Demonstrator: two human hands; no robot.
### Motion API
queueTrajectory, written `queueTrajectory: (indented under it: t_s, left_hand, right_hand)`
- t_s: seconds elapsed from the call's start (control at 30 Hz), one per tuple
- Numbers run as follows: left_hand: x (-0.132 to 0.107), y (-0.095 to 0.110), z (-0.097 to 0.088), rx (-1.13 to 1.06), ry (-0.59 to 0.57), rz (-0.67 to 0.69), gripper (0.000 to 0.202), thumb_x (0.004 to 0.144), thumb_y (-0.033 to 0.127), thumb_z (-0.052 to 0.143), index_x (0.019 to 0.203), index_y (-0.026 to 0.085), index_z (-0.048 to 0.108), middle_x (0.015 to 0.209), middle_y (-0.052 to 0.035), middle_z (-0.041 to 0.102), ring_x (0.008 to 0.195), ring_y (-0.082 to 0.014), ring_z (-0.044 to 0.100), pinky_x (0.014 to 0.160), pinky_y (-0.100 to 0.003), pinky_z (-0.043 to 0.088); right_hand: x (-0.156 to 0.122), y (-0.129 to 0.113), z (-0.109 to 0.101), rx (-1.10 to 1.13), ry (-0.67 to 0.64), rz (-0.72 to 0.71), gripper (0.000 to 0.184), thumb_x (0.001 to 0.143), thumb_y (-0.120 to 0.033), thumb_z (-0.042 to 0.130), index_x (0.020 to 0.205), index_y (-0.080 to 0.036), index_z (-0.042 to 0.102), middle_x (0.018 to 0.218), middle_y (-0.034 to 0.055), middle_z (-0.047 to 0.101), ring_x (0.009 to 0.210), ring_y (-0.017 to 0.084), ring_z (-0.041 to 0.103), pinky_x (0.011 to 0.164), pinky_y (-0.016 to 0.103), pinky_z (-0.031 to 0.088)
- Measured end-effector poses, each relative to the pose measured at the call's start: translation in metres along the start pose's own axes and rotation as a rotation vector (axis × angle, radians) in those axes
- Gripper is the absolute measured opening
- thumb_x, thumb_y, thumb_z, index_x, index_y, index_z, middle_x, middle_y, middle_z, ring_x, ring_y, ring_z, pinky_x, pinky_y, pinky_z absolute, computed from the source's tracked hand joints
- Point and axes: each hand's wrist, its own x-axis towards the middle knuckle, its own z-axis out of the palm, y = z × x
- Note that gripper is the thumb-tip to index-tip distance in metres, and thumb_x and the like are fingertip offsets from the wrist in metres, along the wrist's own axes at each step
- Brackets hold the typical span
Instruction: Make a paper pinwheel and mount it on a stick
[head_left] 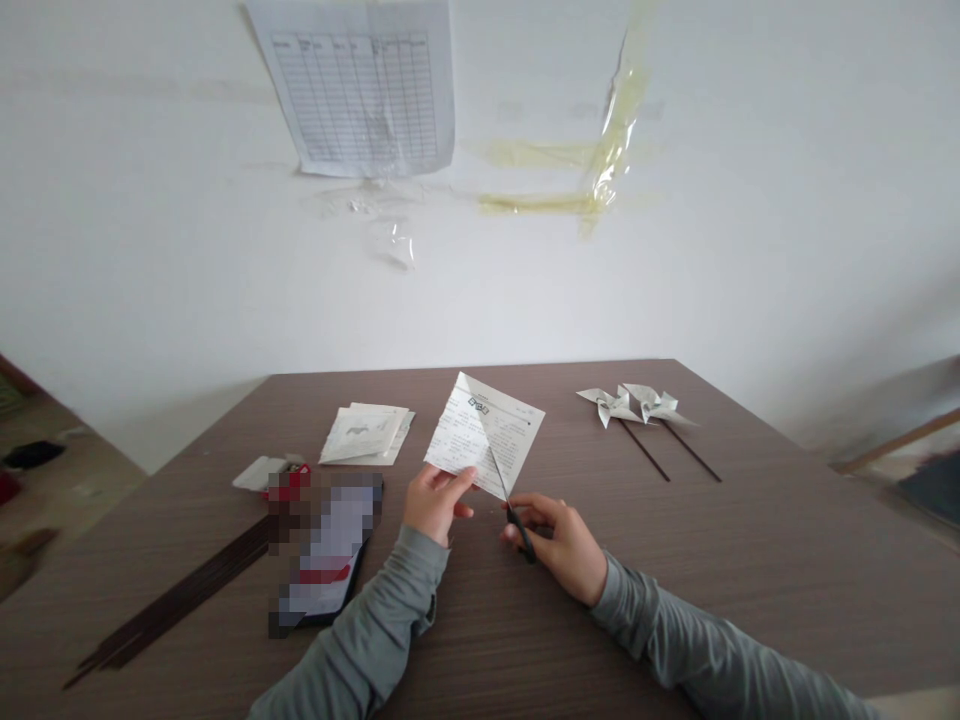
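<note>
- Grip: left hand (433,503) pinches the lower edge of a printed sheet (480,435) between thumb and fingers; right hand (566,540) is closed through the handles of black scissors (512,508).
- Printed sheet: white paper, folded, with small dark text and a diagonal crease. It is held tilted up off the table, corner uppermost.
- Position relative to grip: the sheet rises just above and between both hands. The scissor blades point up from the right hand into the sheet's lower edge, along the crease.
- Table (750,560): brown wood grain.
- Two paper pinwheels (634,403) on dark sticks lie to the right, well apart from the hands.
- A stack of white papers (367,433) lies to the left of the sheet.
- A bundle of thin dark sticks (180,600) lies at far left, beside a blurred flat object (326,555).
- Wall (750,200): white, with a taped gridded form (360,90) and yellowed tape strips (600,170).
</note>
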Motion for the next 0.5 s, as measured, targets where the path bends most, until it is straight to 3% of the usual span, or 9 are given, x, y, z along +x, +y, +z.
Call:
queueTrajectory:
  t_s: [0.1,0.3,0.4,0.5]
  left_hand:
    - [0.0,-0.0003,0.0001,0.001,0.006,-0.006,0.031,0.079,-0.001,0.107,0.094,0.019,0.089,0.09,-0.004,0.096,0.074,-0.0209,0.09,0.04,-0.015,0.05]
    - [0.0025,-0.004,-0.0024,-0.01,-0.019,0.001,0.027,0.083,-0.001,0.104,0.096,0.018,0.091,0.09,-0.0042,0.097,0.074,-0.0208,0.09,0.039,-0.015,0.05]
    - [0.0039,-0.0051,-0.0035,-0.017,-0.03,0.004,0.028,0.082,-0.001,0.105,0.097,0.018,0.091,0.09,-0.0038,0.097,0.073,-0.02,0.09,0.039,-0.014,0.05]
    - [0.0044,-0.0048,-0.0041,-0.009,-0.034,0.002,0.029,0.081,0.0,0.107,0.097,0.018,0.091,0.089,-0.0037,0.097,0.074,-0.0206,0.091,0.039,-0.014,0.051]
  right_hand:
    - [0.0003,0.0013,0.0,0.004,-0.005,-0.001,0.057,0.085,-0.082,0.111,0.11,-0.033,0.095,0.082,0.0079,0.09,0.084,0.041,0.093,0.088,0.052,0.079]
    - [0.001,0.0014,-0.0006,0.002,0.012,-0.013,0.058,0.082,-0.085,0.111,0.106,-0.034,0.096,0.079,0.0073,0.09,0.083,0.042,0.093,0.104,0.059,0.079]
    - [0.0014,0.0006,-0.0005,0.007,0.018,-0.001,0.059,0.079,-0.085,0.113,0.105,-0.035,0.096,0.079,0.007,0.09,0.085,0.043,0.093,0.103,0.06,0.078]
    - [0.0014,0.0002,-0.0004,0.003,0.016,0.002,0.06,0.078,-0.085,0.113,0.104,-0.034,0.095,0.076,0.0065,0.087,0.081,0.042,0.091,0.094,0.056,0.079]
